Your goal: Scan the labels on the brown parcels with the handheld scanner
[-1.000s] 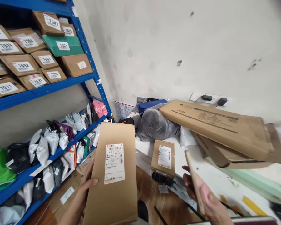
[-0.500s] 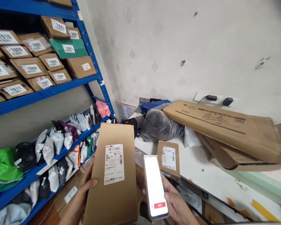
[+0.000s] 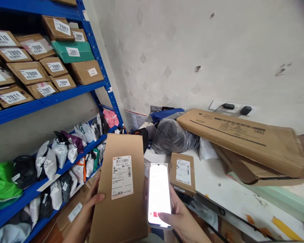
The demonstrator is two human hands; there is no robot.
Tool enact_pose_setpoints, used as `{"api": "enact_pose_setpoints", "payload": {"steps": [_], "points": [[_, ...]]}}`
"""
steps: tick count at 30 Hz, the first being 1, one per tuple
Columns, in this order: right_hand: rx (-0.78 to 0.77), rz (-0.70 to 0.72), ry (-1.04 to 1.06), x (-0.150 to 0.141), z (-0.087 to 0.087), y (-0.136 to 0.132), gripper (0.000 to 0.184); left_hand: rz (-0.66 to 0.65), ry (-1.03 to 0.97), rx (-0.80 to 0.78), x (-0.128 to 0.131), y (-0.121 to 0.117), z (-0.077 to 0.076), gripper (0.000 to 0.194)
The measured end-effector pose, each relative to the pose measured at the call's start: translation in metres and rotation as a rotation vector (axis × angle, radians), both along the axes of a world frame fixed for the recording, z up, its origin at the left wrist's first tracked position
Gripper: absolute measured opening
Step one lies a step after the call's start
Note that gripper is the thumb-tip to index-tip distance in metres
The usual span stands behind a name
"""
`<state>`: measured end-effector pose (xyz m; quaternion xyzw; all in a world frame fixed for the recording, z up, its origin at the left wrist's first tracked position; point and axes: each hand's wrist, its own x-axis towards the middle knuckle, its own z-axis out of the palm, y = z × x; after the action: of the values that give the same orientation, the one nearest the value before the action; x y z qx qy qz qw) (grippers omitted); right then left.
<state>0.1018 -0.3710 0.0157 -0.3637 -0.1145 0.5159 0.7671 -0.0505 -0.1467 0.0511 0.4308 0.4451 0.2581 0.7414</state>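
A tall brown cardboard box stands tilted in front of me, with a white shipping label on its face. My left hand grips its left side, thumb over the front edge and the other fingers mostly hidden behind. Just right of the box, my right hand is closed around a smartphone with a bright white screen. The right thumb lies on the lower part of that screen, by a red button. A smaller labelled carton sits on the white table beyond the phone.
Blue metal shelving on the left carries numbered boxes above and bagged parcels below. Flattened cardboard leans over the white table at right. A grey plastic-wrapped bundle lies against the wall, near power sockets with black plugs.
The phone has shifted left and slightly up, closer to the box. My right thumb has moved from the phone's edge onto the screen's lower part. My left hand still holds the box.
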Motion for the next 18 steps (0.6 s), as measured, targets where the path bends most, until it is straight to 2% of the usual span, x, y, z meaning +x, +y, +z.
{"api": "enact_pose_setpoints", "payload": {"steps": [5, 10, 18], "points": [[-0.002, -0.036, -0.025, 0.001, -0.006, 0.003, 0.095, -0.031, 0.03, 0.004, 0.0, 0.005, -0.003, 0.106], [0.028, -0.043, -0.02, 0.003, -0.015, 0.004, 0.096, -0.017, 0.031, -0.007, 0.003, 0.006, -0.004, 0.105], [0.025, -0.027, -0.084, 0.004, 0.002, 0.008, 0.094, 0.028, 0.071, -0.005, 0.007, 0.008, -0.006, 0.101]]}}
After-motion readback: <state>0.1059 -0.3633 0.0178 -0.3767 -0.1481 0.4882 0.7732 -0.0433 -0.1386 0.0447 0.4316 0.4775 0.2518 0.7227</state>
